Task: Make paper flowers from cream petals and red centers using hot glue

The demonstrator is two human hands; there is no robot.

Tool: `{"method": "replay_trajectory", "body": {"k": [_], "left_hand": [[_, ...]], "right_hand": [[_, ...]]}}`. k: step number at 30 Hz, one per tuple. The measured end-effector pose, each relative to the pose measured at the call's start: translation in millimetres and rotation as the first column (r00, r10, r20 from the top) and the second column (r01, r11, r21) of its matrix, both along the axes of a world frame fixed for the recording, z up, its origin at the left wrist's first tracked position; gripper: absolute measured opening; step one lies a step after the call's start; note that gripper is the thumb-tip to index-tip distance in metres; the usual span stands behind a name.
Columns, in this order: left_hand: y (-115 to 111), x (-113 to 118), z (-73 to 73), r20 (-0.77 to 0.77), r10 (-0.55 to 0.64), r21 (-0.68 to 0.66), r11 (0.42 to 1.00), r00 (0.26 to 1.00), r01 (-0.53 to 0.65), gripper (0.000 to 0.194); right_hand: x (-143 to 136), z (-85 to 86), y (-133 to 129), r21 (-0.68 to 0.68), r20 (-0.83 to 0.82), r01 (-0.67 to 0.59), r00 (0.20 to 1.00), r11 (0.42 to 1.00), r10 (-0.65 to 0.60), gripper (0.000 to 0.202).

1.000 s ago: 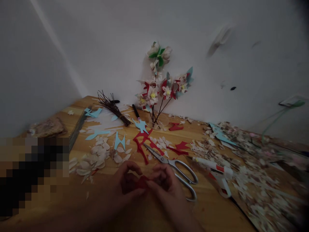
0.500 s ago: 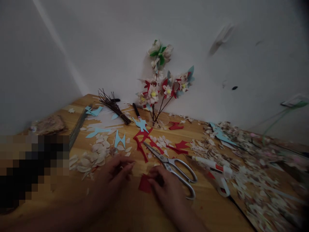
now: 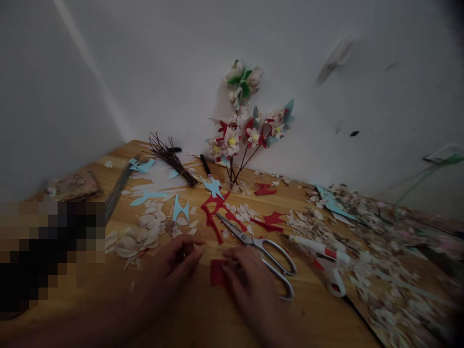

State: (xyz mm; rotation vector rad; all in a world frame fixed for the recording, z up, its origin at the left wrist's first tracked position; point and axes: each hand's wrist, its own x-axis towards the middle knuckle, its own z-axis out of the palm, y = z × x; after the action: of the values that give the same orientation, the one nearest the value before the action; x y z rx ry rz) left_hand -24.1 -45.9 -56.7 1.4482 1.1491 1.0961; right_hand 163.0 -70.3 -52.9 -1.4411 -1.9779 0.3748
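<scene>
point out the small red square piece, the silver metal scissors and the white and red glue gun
Small red square piece (image 3: 217, 273): head view, on its uncovered left part.
Silver metal scissors (image 3: 245, 238): head view, on the pivot.
White and red glue gun (image 3: 314, 246): head view, on the white barrel.

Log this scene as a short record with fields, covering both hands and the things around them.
Left hand: half-curled, no held item visible
Right hand: fingers at the red piece; grip or press unclear
Scissors: on the table, partly behind right hand
Glue gun: right of scissors
Flowers: upright on stems, near wall
Twig bundle: left of flowers
</scene>
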Motion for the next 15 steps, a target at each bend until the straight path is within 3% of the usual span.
{"method": "replay_trajectory", "body": {"k": [4,10,15], "left_hand": [[-1.2,-2.6,1.0,-0.167,-0.077,0.158,0.982,0.983,0.104,0.015],[-1.3,-4.9,1.7,-0.295,-0.098,0.348,0.915,0.95,0.203,0.014],[-2.8,-0.4,1.4,-0.335,-0.239,0.427,0.824,0.911,0.373,0.01]], "right_hand": [[0.8,4.6,-1.3,-0.041,-0.108,0.055,0.992,0.998,-0.06,0.009],[-1.3,4.1,-0.4,-0.243,-0.317,0.052,0.94,0.969,-0.13,0.011],[-3.0,4.0,0.7,-0.24,-0.289,0.045,0.95,0.97,-0.116,0.021]]}}
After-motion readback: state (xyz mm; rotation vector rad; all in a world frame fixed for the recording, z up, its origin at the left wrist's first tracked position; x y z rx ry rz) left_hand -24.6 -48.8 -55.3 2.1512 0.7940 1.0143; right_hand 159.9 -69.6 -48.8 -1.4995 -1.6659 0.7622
